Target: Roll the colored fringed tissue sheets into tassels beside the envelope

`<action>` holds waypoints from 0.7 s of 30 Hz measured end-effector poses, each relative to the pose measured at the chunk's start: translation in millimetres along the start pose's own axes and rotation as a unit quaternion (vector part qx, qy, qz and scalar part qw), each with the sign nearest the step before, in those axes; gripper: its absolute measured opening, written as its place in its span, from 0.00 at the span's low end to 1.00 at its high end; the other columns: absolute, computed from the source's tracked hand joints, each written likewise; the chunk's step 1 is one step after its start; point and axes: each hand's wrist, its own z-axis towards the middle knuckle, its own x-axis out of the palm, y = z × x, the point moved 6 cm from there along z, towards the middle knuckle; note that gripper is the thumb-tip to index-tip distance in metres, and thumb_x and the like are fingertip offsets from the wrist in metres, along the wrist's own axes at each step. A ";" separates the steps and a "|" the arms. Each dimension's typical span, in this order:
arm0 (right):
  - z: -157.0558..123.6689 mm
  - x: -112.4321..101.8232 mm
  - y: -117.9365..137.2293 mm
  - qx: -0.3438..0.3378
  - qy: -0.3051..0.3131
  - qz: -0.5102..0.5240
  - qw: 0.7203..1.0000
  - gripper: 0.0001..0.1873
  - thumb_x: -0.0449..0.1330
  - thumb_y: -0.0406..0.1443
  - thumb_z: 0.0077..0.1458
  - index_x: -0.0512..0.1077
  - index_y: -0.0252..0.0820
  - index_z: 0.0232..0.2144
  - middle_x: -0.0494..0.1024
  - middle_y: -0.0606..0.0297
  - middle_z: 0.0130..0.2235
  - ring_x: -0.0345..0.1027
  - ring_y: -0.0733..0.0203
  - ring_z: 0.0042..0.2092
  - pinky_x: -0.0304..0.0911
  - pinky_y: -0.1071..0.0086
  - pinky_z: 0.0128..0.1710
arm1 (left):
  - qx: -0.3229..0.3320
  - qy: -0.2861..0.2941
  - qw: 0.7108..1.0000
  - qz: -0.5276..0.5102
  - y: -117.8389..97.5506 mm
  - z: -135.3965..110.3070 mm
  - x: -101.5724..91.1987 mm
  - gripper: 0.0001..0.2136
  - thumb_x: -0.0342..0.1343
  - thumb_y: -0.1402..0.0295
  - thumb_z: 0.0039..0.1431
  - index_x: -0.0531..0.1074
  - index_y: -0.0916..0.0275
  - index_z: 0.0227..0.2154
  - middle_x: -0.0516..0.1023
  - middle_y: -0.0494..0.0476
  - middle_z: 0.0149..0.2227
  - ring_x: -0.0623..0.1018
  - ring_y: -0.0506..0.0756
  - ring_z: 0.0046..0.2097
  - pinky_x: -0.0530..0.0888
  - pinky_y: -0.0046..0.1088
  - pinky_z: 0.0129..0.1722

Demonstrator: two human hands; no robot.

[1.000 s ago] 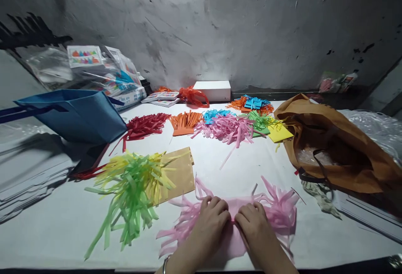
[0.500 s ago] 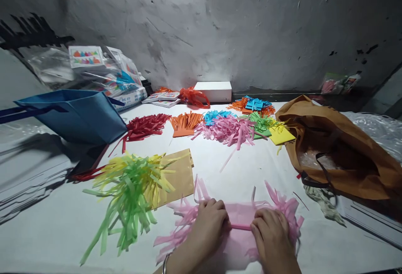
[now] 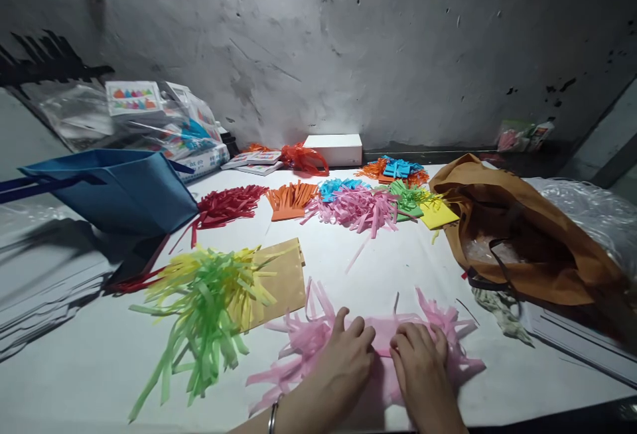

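Note:
A sheet of pink tissue paper (image 3: pixel 385 325), fringed into strips at both ends, lies on the white table in front of me. A narrow, darker pink roll or fold runs across its plain middle. My left hand (image 3: pixel 346 358) presses on the left part of that fold, fingers bent and one fingertip raised; its thumb is hidden. Close beside it, my right hand (image 3: pixel 421 361) curls over the right part of the fold, its fingers closed on the paper. Left of the pink sheet, a green and yellow fringed tissue bundle (image 3: pixel 206 304) rests partly over a brown paper piece (image 3: pixel 283 281).
Fringed tissue bundles in red (image 3: pixel 231 205), orange (image 3: pixel 292 200), pink (image 3: pixel 358 208) and yellow (image 3: pixel 440 214) line the back. A blue bag (image 3: pixel 119 188) stands left; a brown bag (image 3: pixel 527 221) lies open at right. A white box (image 3: pixel 333 150) sits against the wall.
Both hands have come closer together along the fold, and less of it shows between them. A left fingertip has lifted. The view has shifted slightly.

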 end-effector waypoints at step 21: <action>36.1 -70.7 -47.9 -0.056 -0.133 -0.098 0.985 0.12 0.52 0.36 0.69 0.75 0.44 0.36 0.80 0.66 0.33 0.73 0.57 0.36 0.56 0.54 0.54 | 0.018 -0.040 0.982 -0.182 -6.5 -19.4 2.4 0.14 0.61 0.72 0.61 0.72 0.56 0.48 0.76 0.55 0.52 0.73 0.58 0.50 0.70 0.34 0.51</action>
